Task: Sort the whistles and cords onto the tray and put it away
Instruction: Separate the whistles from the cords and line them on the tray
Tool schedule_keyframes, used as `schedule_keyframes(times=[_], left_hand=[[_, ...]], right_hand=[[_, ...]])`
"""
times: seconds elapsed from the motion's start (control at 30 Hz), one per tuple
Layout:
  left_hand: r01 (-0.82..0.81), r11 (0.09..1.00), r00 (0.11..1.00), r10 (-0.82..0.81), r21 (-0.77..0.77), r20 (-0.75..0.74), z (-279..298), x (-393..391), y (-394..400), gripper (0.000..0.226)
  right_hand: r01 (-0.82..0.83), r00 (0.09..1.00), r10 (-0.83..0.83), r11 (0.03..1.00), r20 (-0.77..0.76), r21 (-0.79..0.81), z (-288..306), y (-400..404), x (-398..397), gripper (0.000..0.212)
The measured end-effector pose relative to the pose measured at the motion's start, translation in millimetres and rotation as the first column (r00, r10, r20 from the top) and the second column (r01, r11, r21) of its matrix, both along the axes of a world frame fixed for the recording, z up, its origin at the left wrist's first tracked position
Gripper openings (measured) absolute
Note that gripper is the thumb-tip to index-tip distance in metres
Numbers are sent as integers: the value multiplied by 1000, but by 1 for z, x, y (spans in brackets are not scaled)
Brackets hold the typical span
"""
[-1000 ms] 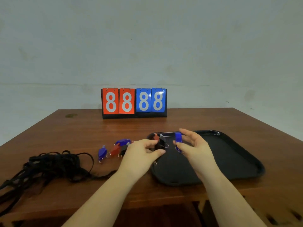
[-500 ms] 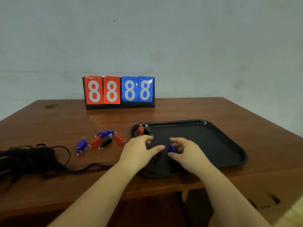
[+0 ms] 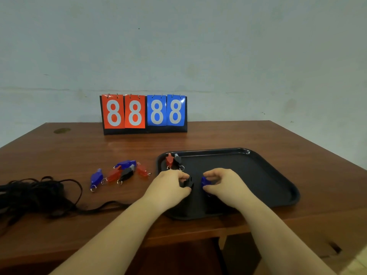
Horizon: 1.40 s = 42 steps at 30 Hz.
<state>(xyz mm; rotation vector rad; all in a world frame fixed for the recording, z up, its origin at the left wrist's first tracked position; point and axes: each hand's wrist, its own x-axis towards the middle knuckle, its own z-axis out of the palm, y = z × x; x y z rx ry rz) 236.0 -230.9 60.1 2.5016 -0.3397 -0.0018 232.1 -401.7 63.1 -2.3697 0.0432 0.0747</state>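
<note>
Head cam: flip scoreboard [image 3: 144,114] reading 8888 sits upper centre on the wooden table [image 3: 218,139]. Tangled black cords [image 3: 35,195] lie far left, with five loose whistles [image 3: 121,172] just right of them, mostly angled with rings toward the lower left. Black tray [image 3: 278,175] centre-right holds a red whistle [image 3: 169,159] and black whistle [image 3: 177,160] in its top-left corner, rings pointing down-frame. Left hand [image 3: 168,187] pinches a black whistle [image 3: 187,183], right hand [image 3: 224,185] pinches a blue whistle [image 3: 204,182], both low over the tray's left part.
</note>
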Motion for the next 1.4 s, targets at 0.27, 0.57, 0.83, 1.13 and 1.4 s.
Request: schedule_keyframes(times=[0.27,0.57,0.83,1.13,1.4], left_hand=[[-78,967,991,102,-244,89,15,39,-8,38],[-162,971,981,178,-176,80,8,88,-34,35],[-232,973,962,232,-15,141,-6,96,-28,35],[-266,963,951,256,33,174,-4,92,-24,35],[-267,926,941,311,-267,136,3,97,-13,19]], right_hand=[[57,995,-67,989,76,134,23,-4,40,42],[137,989,-143,981,38,136,15,-4,102,37],[87,996,-90,991,23,103,0,4,113,39],[51,995,-68,979,77,196,-9,3,105,42],[36,995,-52,983,81,180,-6,4,107,43]])
